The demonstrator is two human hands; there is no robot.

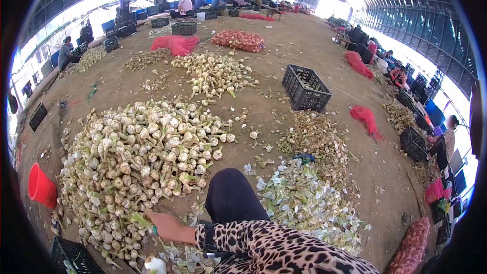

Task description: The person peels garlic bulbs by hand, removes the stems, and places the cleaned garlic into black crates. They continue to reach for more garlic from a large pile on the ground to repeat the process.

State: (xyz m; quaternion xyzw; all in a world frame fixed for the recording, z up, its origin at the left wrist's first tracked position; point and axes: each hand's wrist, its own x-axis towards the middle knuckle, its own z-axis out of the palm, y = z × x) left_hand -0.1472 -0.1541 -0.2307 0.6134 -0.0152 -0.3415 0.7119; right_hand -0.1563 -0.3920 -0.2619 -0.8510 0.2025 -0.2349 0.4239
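My right hand, in a leopard-print sleeve, reaches across to the lower right edge of a large heap of garlic bulbs. Its fingers are closed, with a pale green garlic stalk at their tips. A small teal-green piece peeks out below the fingers; what it belongs to is hidden by the hand. Close to the bottom edge lies a clean white garlic bulb. My left hand is out of sight. Stripped garlic skins cover the ground right of my knee.
A red bucket stands left of the heap, a black crate below it. Ahead are another garlic pile, a black crate and a filled red net sack. People sit working along both sides of the tunnel-shaped shed.
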